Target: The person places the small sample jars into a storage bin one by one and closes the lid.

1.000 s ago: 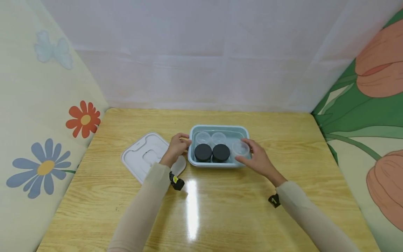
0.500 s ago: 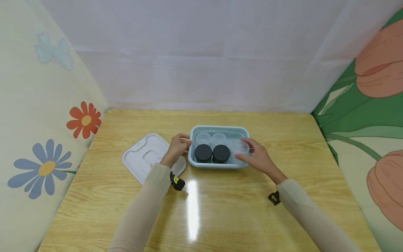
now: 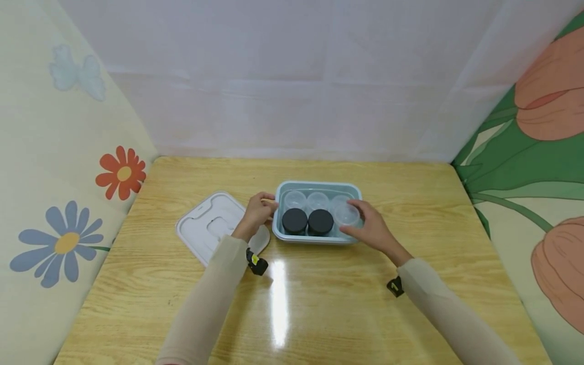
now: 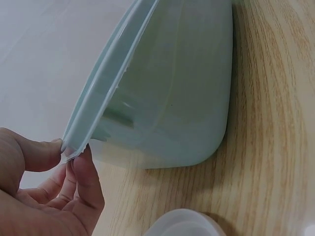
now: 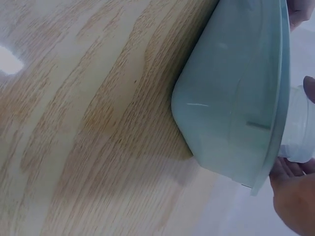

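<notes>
A light blue plastic box (image 3: 339, 239) stands on the table. My left hand (image 3: 257, 213) pinches its left rim between thumb and fingers, clear in the left wrist view, where the hand (image 4: 54, 182) shows at lower left. At the box's right end, my right hand (image 3: 373, 228) grips a clear plastic jar (image 3: 347, 215) between thumb and fingers. In the right wrist view the jar (image 5: 297, 125) projects above the rim. Behind it shows another round clear shape (image 3: 340, 201); whether this is a separate jar, I cannot tell. Two black-lidded jars (image 3: 294, 221) and two clear ones (image 3: 317, 201) sit inside the box.
A white lid-like panel (image 3: 214, 223) lies left of the box, partly behind my left wrist. A whitish rounded piece (image 3: 261, 240) is beside it. The wooden table (image 3: 328, 304) meets a white cloth (image 3: 319, 126) at the back and flowered panels at both sides.
The clear jar in my right hand shifts slightly, and a round clear shape now shows in the box's back row behind it. My left hand stays at the rim.
</notes>
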`<state>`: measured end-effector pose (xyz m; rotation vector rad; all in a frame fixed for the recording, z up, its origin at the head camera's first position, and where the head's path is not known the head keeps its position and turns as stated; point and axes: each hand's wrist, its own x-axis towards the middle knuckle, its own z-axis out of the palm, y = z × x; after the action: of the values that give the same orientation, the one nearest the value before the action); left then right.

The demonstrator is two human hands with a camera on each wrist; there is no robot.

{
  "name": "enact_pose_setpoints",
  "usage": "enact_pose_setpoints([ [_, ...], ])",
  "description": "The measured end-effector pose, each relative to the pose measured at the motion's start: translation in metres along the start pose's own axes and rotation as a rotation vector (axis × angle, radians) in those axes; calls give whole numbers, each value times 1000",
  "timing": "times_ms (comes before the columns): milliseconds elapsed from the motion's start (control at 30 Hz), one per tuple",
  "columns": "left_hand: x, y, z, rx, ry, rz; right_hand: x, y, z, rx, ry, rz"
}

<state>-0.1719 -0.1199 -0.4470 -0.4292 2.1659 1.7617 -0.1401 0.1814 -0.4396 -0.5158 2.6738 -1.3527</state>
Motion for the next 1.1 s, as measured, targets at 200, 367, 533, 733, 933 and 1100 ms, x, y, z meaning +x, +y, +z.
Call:
enact_pose_setpoints([
  [200,-1,0,1,2,-3,-9,0,4,3,-45,44,-31],
  [367,-1,1,0,0,-1,4,2,5,5,-83,79,-78],
  [533,0,1,0,3,-2,10,1,4,6,-119,70,-91],
  [733,1,-1,-1,3,-2,7,1,3,7,-117,58,-89],
  [933,1,-1,-1,7,2,11,1,3,6,-123,37,-80],
  [1100,1,-1,0,5,1,8,0,4,5,-96,19,-95],
])
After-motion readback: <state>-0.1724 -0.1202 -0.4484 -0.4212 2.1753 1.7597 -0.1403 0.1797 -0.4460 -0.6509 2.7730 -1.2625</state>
